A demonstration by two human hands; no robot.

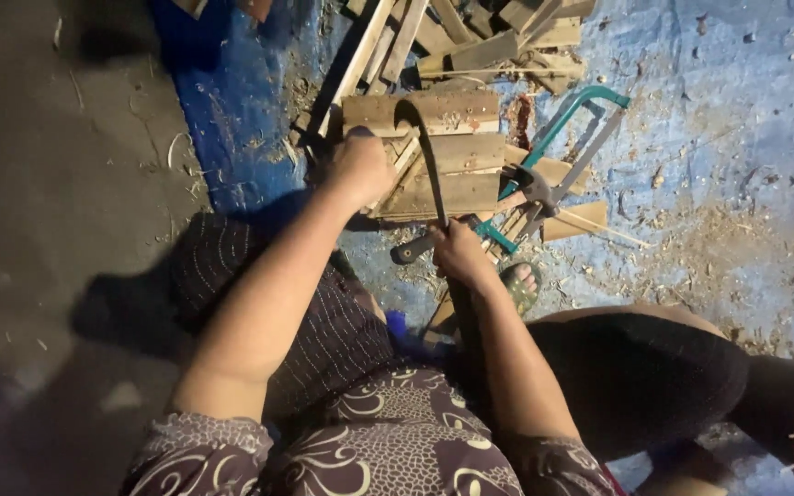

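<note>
A person seen from above sits on the ground with both bare arms stretched forward over a small stack of rough wooden boards (434,161). The right hand (459,253) is closed in a fist around the handle of a curved dark blade (426,156), a sickle-like knife whose hooked tip arcs up and away from the hand, lying across the top of the boards. The left hand (358,167) is pressed down with fingers curled on the near left edge of the same stack, gripping thin wood strips there; exactly how many it holds cannot be made out. Just to the right of the right hand lies a hacksaw with a teal frame (570,119), resting partly on the boards. Beyond both hands is a loose pile of scrap wood pieces (489,37). Everything sits on a blue tarpaulin (709,138) scattered with sawdust and shavings. Just below the right hand, a sandalled foot (518,283) shows beside the person's dark-clothed knee. To the left of the left arm is bare grey floor (39,184).
</note>
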